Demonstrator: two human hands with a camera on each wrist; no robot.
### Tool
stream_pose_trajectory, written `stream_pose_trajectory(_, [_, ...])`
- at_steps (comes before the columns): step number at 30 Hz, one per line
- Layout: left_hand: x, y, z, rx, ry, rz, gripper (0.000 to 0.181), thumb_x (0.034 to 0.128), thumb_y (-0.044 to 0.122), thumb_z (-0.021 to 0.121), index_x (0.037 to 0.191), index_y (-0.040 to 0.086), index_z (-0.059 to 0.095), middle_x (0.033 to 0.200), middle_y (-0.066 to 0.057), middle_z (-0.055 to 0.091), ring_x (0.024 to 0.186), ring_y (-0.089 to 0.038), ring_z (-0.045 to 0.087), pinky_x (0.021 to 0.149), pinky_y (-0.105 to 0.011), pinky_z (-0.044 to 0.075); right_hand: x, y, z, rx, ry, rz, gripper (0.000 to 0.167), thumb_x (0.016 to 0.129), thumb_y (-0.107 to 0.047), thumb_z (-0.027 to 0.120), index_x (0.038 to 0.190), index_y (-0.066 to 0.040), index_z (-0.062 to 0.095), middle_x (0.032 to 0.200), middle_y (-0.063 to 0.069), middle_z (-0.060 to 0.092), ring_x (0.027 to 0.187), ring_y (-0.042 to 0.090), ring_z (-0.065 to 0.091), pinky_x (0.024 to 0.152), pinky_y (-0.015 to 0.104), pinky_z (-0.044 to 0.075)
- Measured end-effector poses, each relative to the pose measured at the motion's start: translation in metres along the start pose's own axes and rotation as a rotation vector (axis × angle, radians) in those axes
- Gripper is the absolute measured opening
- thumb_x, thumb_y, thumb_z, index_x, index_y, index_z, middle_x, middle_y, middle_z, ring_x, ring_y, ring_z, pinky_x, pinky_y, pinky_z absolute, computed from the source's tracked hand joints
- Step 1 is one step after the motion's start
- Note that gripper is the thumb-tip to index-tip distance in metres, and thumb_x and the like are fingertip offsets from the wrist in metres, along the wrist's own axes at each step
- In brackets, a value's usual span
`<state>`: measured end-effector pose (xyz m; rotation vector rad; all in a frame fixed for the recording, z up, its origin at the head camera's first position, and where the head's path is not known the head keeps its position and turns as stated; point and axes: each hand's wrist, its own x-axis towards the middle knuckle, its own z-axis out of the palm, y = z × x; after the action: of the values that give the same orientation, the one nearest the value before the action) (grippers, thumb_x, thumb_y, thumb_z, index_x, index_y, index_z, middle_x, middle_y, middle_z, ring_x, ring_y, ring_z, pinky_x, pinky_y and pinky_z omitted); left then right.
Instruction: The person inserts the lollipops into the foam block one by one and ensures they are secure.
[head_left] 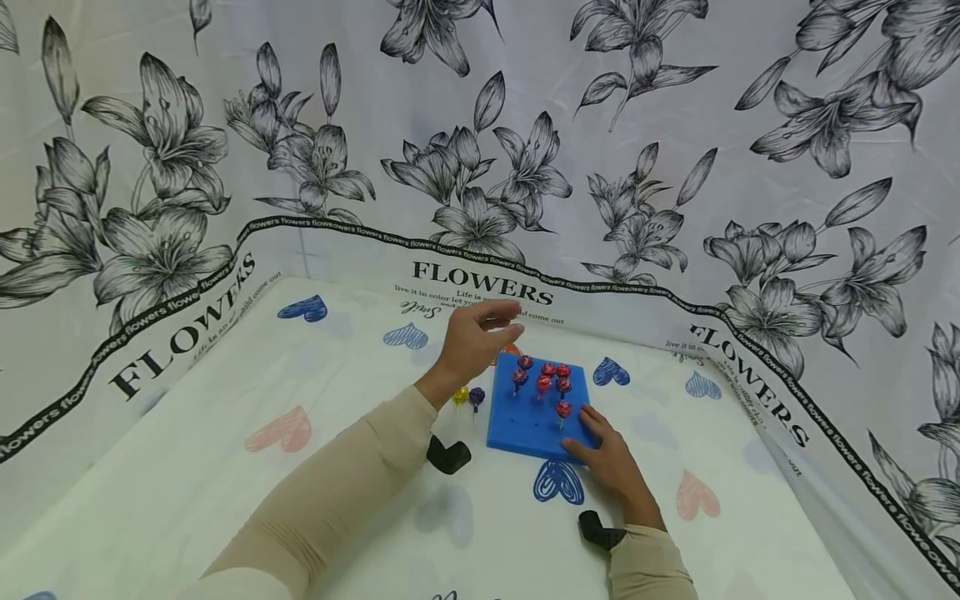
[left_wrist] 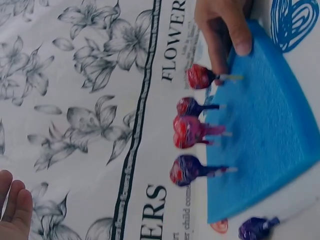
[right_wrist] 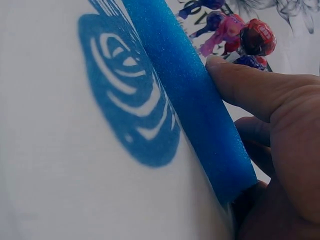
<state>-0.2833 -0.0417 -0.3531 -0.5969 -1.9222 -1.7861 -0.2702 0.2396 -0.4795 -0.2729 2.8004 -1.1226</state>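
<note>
A blue foam board (head_left: 517,429) lies on the table with several red, pink and purple-wrapped lollipops (head_left: 544,385) standing in it by their sticks. My right hand (head_left: 618,467) holds the board's near right corner, thumb on the near edge and fingers along the right side. The nearest lollipop, a red one (left_wrist: 200,77), stands close to that hand. Raised beyond the board's far left corner, my left hand (head_left: 476,337) has loosely extended fingers and nothing visible in it. A purple lollipop (head_left: 477,397) and a yellow lollipop (head_left: 461,396) lie left of the board.
The white tablecloth (head_left: 360,375) bears printed hearts. A white curtain (head_left: 345,108) with black flower drawings hangs behind and at both sides. Black devices sit at the left wrist (head_left: 448,457) and the right wrist (head_left: 598,531).
</note>
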Motion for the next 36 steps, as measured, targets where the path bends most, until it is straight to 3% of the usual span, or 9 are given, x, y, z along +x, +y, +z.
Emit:
stream_pose_trajectory(4, [-0.005,-0.010,-0.021,-0.036,0.039,-0.018,0.032,0.0855,0.000,0.072,0.116,-0.006,0.065,0.113,-0.018,0.066,0.105,-0.028,0.062,0.091,-0.034,0.050,0.000,0.000,0.000,-0.001,-0.003,-0.003,0.079,0.090,-0.043,0.066,0.151,-0.007,0.030,0.158,0.008,0.019,0.143,0.038,0.011,0.109,0.057,0.017])
stream_pose_trajectory(7, [-0.014,-0.003,-0.034,-0.032,0.048,-0.064,0.032,0.0860,-0.004,0.069,0.117,-0.010,0.063,0.115,-0.023,0.063,0.108,-0.034,0.060,0.091,-0.032,0.050,0.000,-0.003,-0.002,-0.006,-0.003,-0.001,0.078,0.091,-0.041,0.066,0.151,-0.007,0.030,0.158,0.008,0.019,0.143,0.039,0.011,0.109,0.057,0.018])
stream_pose_trajectory(10, [-0.021,-0.011,-0.040,-0.014,0.050,-0.122,0.033,0.0867,-0.006,0.067,0.119,-0.010,0.061,0.117,-0.023,0.062,0.109,-0.036,0.059,0.089,-0.028,0.050,0.001,-0.003,-0.003,-0.014,0.000,0.007,0.078,0.091,-0.041,0.066,0.151,-0.007,0.030,0.158,0.008,0.019,0.143,0.039,0.011,0.108,0.058,0.019])
stream_pose_trajectory(11, [-0.023,-0.014,-0.041,-0.018,0.047,-0.139,0.033,0.0870,-0.006,0.067,0.120,-0.010,0.061,0.118,-0.024,0.061,0.110,-0.038,0.058,0.089,-0.028,0.050,0.001,-0.003,-0.003,-0.017,0.001,0.008,0.078,0.091,-0.042,0.066,0.151,-0.008,0.030,0.158,0.008,0.019,0.143,0.039,0.011,0.108,0.058,0.019])
stream_pose_trajectory(14, [-0.027,-0.041,-0.042,-0.034,0.053,-0.178,0.035,0.0875,-0.002,0.068,0.122,-0.007,0.061,0.120,-0.021,0.062,0.111,-0.036,0.059,0.087,-0.028,0.051,0.002,0.000,-0.003,-0.017,0.004,0.009,0.079,0.090,-0.043,0.066,0.151,-0.008,0.030,0.158,0.008,0.019,0.143,0.039,0.011,0.108,0.058,0.019])
stream_pose_trajectory(22, [-0.045,-0.084,-0.038,-0.048,0.060,-0.317,0.032,0.0872,0.003,0.071,0.119,-0.002,0.065,0.114,-0.015,0.065,0.105,-0.030,0.062,0.084,-0.027,0.052,0.002,0.003,-0.001,-0.007,0.010,-0.012,0.078,0.090,-0.040,0.067,0.151,-0.006,0.031,0.158,0.009,0.020,0.142,0.040,0.012,0.108,0.057,0.019])
stream_pose_trajectory(30, [-0.049,-0.106,-0.039,0.036,0.069,-0.334,0.031,0.0859,0.004,0.072,0.116,-0.001,0.067,0.111,-0.014,0.066,0.101,-0.024,0.062,0.086,-0.030,0.052,0.003,0.000,-0.003,-0.009,0.013,-0.004,0.078,0.090,-0.042,0.066,0.151,-0.008,0.031,0.158,0.007,0.020,0.143,0.038,0.012,0.109,0.056,0.019])
stream_pose_trajectory(36, [-0.059,-0.120,-0.044,0.161,0.003,-0.427,0.035,0.0858,0.008,0.073,0.118,-0.003,0.066,0.109,-0.012,0.068,0.101,-0.025,0.063,0.087,-0.034,0.051,0.004,0.005,0.000,-0.006,-0.001,0.031,0.081,0.089,-0.046,0.066,0.152,-0.010,0.030,0.159,0.005,0.019,0.143,0.037,0.011,0.109,0.057,0.018])
